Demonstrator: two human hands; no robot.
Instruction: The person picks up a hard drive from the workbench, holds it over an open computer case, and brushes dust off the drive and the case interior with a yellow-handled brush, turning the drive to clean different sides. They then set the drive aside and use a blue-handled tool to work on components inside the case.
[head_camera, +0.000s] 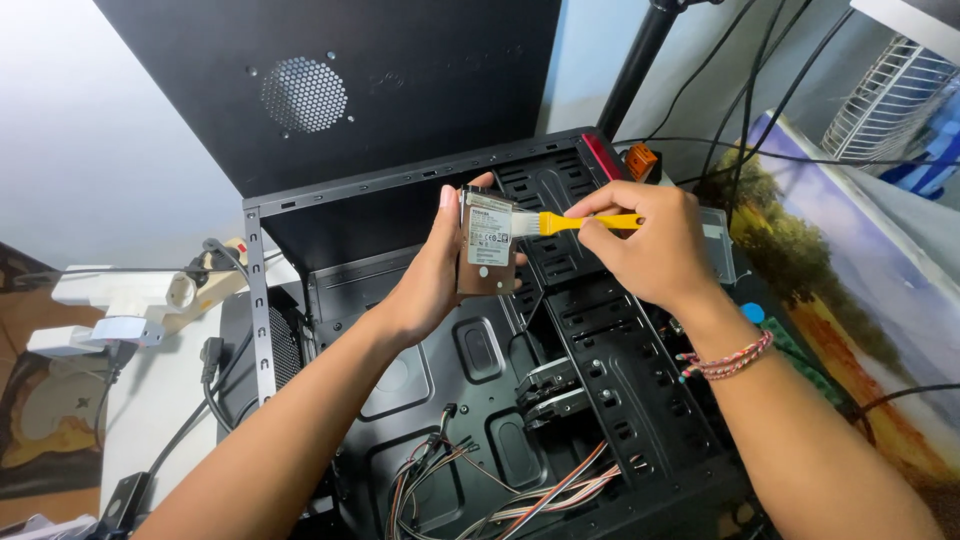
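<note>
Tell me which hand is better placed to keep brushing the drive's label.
Right. The right hand already grips the yellow-handled brush, bristles on the small hard drive, while the left hand is busy holding that drive.

Black computer case (620, 400) with a honeycomb-perforated side panel (304, 95); silver drive (487, 240) with a white label; yellow-handled brush (585, 222), pale bristles; pink-and-white braided bracelet (727, 361); red, orange and white wires (540, 495); landscape-printed mat (850, 290)
</note>
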